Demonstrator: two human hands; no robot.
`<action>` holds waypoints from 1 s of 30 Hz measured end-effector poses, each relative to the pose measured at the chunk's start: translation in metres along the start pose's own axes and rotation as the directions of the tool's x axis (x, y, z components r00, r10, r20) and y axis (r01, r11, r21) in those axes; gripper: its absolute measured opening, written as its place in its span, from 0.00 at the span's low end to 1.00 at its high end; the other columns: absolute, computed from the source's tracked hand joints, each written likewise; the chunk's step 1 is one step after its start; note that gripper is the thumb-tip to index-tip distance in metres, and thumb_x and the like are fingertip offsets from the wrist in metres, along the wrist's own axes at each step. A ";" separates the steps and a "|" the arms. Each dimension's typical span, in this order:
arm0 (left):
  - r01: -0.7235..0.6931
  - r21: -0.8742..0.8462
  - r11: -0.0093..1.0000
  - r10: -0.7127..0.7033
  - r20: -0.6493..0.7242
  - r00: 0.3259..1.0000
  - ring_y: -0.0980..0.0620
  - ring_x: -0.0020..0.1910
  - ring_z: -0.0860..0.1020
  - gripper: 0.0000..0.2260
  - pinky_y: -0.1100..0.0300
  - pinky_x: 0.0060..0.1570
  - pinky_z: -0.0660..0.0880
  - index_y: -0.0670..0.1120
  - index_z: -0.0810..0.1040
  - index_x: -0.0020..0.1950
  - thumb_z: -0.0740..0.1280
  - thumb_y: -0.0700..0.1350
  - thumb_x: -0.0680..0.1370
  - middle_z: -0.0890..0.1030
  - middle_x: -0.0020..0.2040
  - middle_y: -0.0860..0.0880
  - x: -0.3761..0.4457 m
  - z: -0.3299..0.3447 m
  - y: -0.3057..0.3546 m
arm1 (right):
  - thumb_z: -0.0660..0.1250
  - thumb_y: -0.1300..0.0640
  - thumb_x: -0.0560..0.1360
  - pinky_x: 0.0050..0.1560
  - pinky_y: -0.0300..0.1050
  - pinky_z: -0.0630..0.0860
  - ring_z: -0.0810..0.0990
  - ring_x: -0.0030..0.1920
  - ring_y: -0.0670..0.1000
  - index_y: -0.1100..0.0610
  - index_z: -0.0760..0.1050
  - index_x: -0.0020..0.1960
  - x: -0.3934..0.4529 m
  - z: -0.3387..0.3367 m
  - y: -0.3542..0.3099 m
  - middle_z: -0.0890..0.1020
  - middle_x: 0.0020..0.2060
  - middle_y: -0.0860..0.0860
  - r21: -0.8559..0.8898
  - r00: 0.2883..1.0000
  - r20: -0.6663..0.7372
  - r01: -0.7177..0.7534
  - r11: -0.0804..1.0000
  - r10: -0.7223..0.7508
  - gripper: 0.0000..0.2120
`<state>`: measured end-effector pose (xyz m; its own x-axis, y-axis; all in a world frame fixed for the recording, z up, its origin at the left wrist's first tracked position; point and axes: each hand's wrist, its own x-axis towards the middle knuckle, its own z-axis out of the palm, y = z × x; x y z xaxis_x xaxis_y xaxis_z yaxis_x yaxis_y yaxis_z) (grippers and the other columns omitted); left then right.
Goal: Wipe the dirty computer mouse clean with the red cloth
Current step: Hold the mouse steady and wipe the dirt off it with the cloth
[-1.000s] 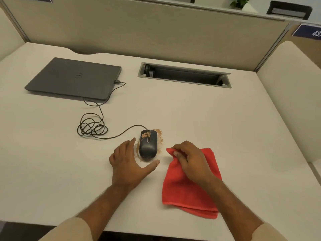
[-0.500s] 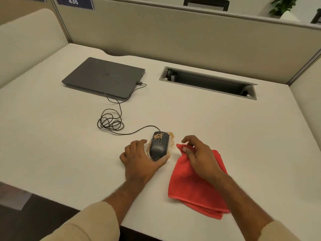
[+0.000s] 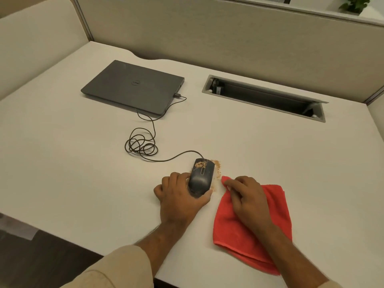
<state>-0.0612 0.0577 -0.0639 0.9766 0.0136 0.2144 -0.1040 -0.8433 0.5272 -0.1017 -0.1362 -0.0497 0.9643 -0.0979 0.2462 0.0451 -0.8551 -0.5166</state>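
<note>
Red cloth [image 3: 268, 206] flat near table [image 3: 62, 163] front edge, right hand [image 3: 247, 201] pinching its far corner. Left hand [image 3: 180, 196] clasps dusty mouse [image 3: 201, 176] just beside; crumbs [image 3: 217, 166] around.

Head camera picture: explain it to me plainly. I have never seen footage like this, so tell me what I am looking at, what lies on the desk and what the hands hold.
No machine here: a person wears a camera on the head, looking forward and down at their own two bare hands over a white desk.

The left hand wraps around a dark mouse, which has brownish crumbs on its top; more crumbs lie on the desk beside it. The right hand pinches a corner of a red cloth that lies flat on the desk.

The mouse's cable coils and runs to a closed laptop. Behind, a cable slot is cut into the desk.
</note>
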 end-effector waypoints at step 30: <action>0.008 -0.039 0.999 -0.008 -0.001 1.000 0.48 0.44 0.73 0.24 0.52 0.46 0.64 0.51 0.77 0.47 0.67 0.70 0.67 0.77 0.42 0.54 0.001 0.003 -0.001 | 0.65 0.56 0.78 0.48 0.51 0.75 0.77 0.44 0.50 0.51 0.82 0.53 0.087 -0.008 -0.053 0.77 0.44 0.49 0.021 0.910 0.398 0.115 0.993 -0.114 0.08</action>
<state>-0.0593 0.0571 -0.0666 0.9773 0.0204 0.2109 -0.1038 -0.8215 0.5607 -0.0222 -0.1041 0.0058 0.9765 0.2112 -0.0437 0.1614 -0.8498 -0.5018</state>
